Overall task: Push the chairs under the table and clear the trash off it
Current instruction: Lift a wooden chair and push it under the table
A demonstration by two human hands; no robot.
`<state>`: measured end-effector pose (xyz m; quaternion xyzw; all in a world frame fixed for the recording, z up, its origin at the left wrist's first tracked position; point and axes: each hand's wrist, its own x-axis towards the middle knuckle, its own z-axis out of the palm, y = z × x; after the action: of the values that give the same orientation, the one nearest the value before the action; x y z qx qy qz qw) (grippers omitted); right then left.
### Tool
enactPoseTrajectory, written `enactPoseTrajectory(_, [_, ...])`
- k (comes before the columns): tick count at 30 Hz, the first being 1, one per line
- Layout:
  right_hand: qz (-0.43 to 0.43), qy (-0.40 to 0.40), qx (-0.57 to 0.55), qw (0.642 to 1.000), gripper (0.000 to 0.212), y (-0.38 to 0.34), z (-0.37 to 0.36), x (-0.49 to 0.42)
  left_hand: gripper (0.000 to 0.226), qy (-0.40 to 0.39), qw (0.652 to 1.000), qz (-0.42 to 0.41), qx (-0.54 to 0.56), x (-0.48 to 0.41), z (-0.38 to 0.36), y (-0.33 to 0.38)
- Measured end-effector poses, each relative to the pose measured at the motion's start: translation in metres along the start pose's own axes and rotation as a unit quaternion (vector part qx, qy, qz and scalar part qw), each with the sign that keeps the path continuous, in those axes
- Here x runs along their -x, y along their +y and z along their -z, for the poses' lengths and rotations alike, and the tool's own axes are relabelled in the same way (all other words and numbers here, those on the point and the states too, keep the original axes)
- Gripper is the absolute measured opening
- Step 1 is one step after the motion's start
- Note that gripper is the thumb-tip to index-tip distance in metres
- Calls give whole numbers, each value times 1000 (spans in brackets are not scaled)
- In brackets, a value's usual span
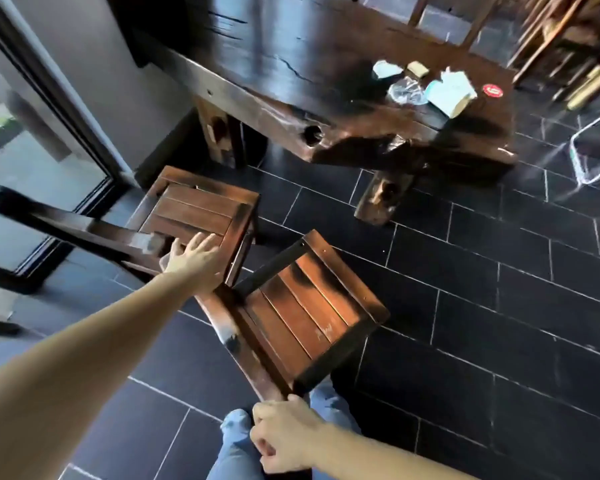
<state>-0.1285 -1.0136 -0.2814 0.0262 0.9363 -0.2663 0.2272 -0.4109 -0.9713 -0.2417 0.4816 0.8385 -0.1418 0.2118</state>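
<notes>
Two slatted wooden chairs stand clear of the table (291,64) on dark tile floor (465,306). Left hand (194,258) has fingers straight and spread over the near seat edge of the far chair (201,209), contact unclear. Right hand (284,434) is curled round the back rail of the near chair (309,313). Trash (430,88), crumpled paper and clear plastic, sits near the right end of the thick dark slab table.

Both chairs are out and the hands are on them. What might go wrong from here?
The near chair, gripped by the right hand, sits skewed with a corner crowding the far chair under the left hand; pushing may jam them. It also points toward the table leg and might hit it.
</notes>
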Motion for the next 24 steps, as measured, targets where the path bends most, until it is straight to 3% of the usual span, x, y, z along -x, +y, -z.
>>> enactPoseTrajectory(2, [-94, 86, 21, 992, 26, -10, -23, 3, 58, -25, 999, -12, -37, -11, -14, -19])
enactPoseTrajectory(5, [-260, 220, -21, 940, 50, -30, -44, 1, 56, -37, 995, -44, -80, -18, -30, -40])
enactPoseTrajectory(7, [-310, 288, -46, 905, 42, -36, -48, 1, 60, -20, 990, -68, -122, -17, -40, -45])
enactPoseTrajectory(9, [-296, 339, -71, 890, 29, -36, -46, 0, 64, -9, 985, -78, -154, -15, -45, -44])
enactPoseTrajectory(12, [-286, 353, -86, 887, 18, -32, -46, 0, 61, 25, 983, -93, -154, -16, -47, -46])
enactPoseTrajectory(17, [-272, 357, -100, 888, 19, -24, -50, 1, 50, 67, 990, -69, -102, -19, -50, -37])
enactPoseTrajectory(21, [-251, 350, -110, 896, 18, -6, -48, 11, 54, 85, 995, -37, -45, -24, -53, -26])
enactPoseTrajectory(24, [-250, 346, -98, 899, 16, 17, -39, 23, 36, 84, 995, -39, -21, -30, -52, -15])
